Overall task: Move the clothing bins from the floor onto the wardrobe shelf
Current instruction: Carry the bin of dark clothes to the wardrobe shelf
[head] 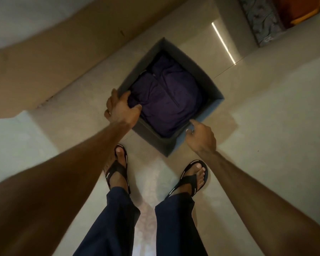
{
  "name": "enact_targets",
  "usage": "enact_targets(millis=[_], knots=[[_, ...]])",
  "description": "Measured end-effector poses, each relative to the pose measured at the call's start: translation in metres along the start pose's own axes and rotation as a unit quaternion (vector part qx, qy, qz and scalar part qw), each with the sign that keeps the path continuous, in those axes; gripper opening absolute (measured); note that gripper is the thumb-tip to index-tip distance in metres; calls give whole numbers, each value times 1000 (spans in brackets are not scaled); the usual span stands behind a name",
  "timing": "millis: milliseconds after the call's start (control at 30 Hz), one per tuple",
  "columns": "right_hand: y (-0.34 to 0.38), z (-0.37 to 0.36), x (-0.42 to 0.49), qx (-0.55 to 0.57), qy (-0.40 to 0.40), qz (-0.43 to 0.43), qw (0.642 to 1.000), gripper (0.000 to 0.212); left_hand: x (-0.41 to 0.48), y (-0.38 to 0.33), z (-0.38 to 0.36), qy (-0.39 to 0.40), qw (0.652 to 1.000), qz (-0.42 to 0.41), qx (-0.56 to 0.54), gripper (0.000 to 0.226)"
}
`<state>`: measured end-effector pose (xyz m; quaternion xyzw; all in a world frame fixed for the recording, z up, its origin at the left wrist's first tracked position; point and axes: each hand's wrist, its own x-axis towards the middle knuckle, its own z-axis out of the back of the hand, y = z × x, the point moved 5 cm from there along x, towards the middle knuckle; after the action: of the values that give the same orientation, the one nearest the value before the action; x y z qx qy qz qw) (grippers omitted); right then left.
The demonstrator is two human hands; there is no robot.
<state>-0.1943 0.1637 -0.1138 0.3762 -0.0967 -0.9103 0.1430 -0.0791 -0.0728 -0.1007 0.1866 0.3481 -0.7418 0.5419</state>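
A grey fabric clothing bin (205,71) stands on the tiled floor in front of my feet, filled with folded dark purple clothing (166,97). My left hand (121,108) grips the bin's left rim, thumb and fingers curled over the edge onto the clothing. My right hand (201,136) reaches the bin's near right corner, fingertips touching the rim, fingers apart and not closed around it.
A brown wooden panel (50,61) runs along the left, close to the bin. At the top right is a patterned dark edge (260,21) with orange fabric (301,10) beyond it. My sandalled feet (118,169) stand just behind the bin on the pale floor.
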Motion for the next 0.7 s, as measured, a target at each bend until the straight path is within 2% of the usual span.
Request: enact_targets(millis=[100, 167, 267, 367, 433, 567, 633, 700], knots=[[1, 10, 2, 11, -43, -35, 998, 46, -19, 24, -18, 53, 994, 85, 50, 68], [-2, 13, 6, 31, -61, -61, 996, 43, -30, 34, -33, 106, 986, 125, 8, 67], [-6, 13, 2, -4, -63, -27, 998, 28, -35, 24, -38, 84, 992, 77, -53, 60], [-13, 11, -6, -93, -15, 35, 995, 27, -26, 11, -28, 42, 992, 49, -109, 66], [-14, 18, -6, -118, -47, 74, 989, 29, -17, 11, -23, 43, 988, 51, -138, 74], [-10, 42, 13, -133, -155, 101, 974, 46, -13, 16, -24, 78, 992, 53, -90, 78], [-6, 46, 31, -141, -151, 104, 973, 56, -16, 20, -29, 100, 989, 79, -78, 76], [-3, 42, 54, -119, -106, 100, 982, 59, -18, 20, -34, 109, 988, 83, -71, 73]])
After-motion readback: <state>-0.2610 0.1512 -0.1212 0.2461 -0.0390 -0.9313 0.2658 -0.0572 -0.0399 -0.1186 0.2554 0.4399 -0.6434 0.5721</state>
